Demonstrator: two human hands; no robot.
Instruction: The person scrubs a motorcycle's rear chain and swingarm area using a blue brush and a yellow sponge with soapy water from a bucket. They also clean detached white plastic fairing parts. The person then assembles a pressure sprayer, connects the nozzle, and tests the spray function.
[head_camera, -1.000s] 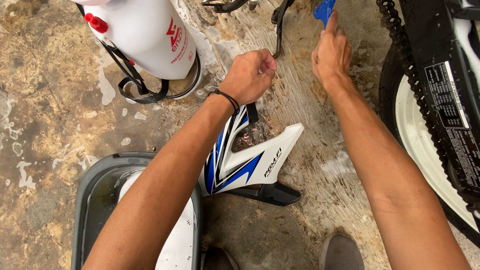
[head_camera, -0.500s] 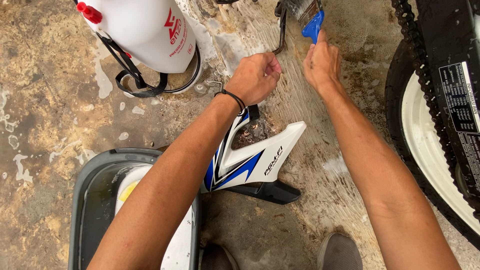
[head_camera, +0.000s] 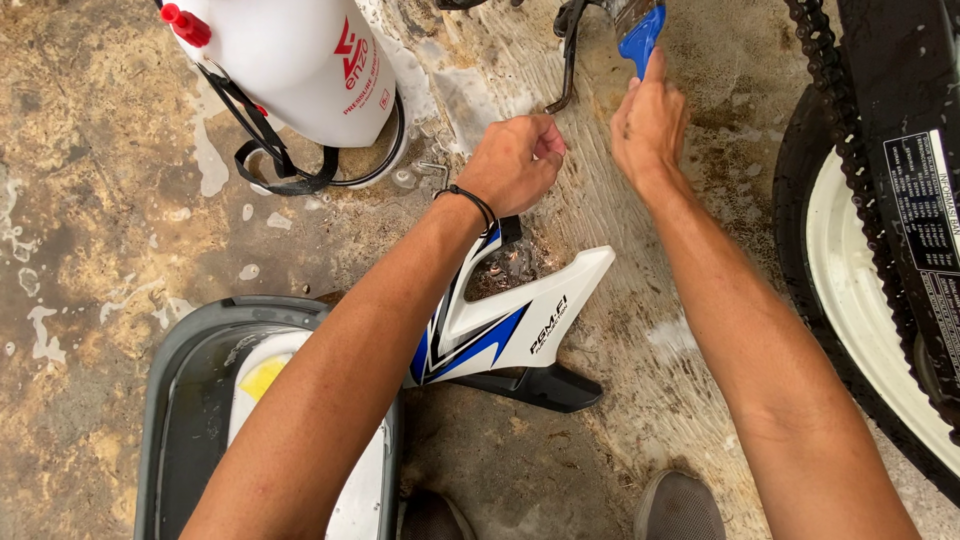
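Blue brush (head_camera: 642, 35) in R hand (head_camera: 648, 125); L hand (head_camera: 515, 165) fisted.

A white spray bottle (head_camera: 300, 70) stands on the wet floor (head_camera: 90, 230) near its top edge, left of centre, bearing a printed label (head_camera: 355, 60) in red with small dark print running down its side; a black rectangular sticker (head_camera: 925, 210) with white print sits on the dark guard at the right edge, above the white wheel rim (head_camera: 850, 300); the white and blue panel (head_camera: 510, 325) at the floor's middle carries small black lettering (head_camera: 548, 325).
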